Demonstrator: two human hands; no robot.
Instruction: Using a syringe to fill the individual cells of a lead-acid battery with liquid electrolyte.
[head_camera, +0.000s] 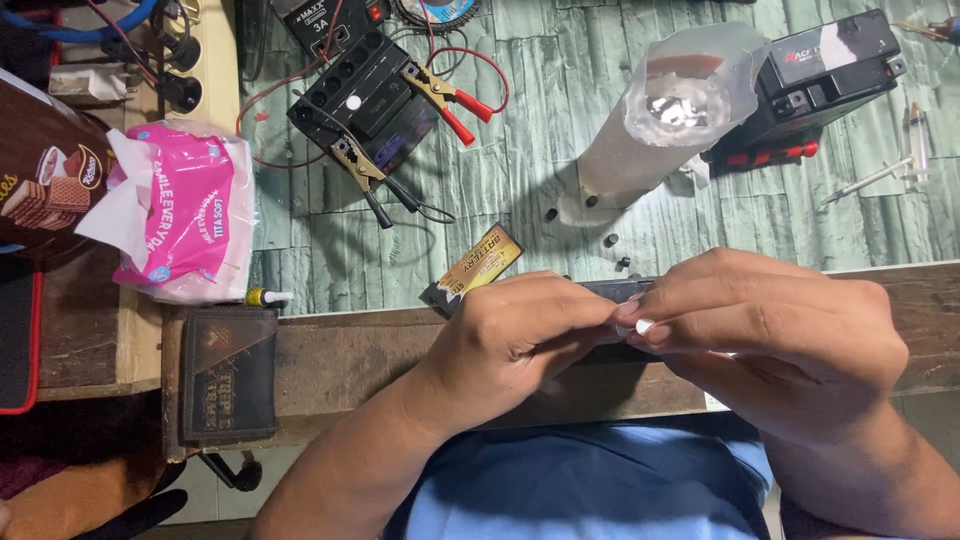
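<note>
My left hand (515, 325) and my right hand (775, 325) meet at the table's wooden front edge (340, 350). Both hold a small black battery (610, 291), which lies mostly hidden under the fingers. The fingertips of both hands pinch a small white piece (640, 326) at its front side. A gold and black label (478, 268) of the battery sticks out to the left of my left hand. A few small black caps (612, 241) lie on the green surface just beyond the battery.
A second black battery (365, 85) with red and black clamps stands at the back left, a third (825, 65) at back right. A clear plastic bottle (665, 125), a pink tissue pack (185, 210), a dark wallet (228, 372) and a syringe (915, 140) lie around.
</note>
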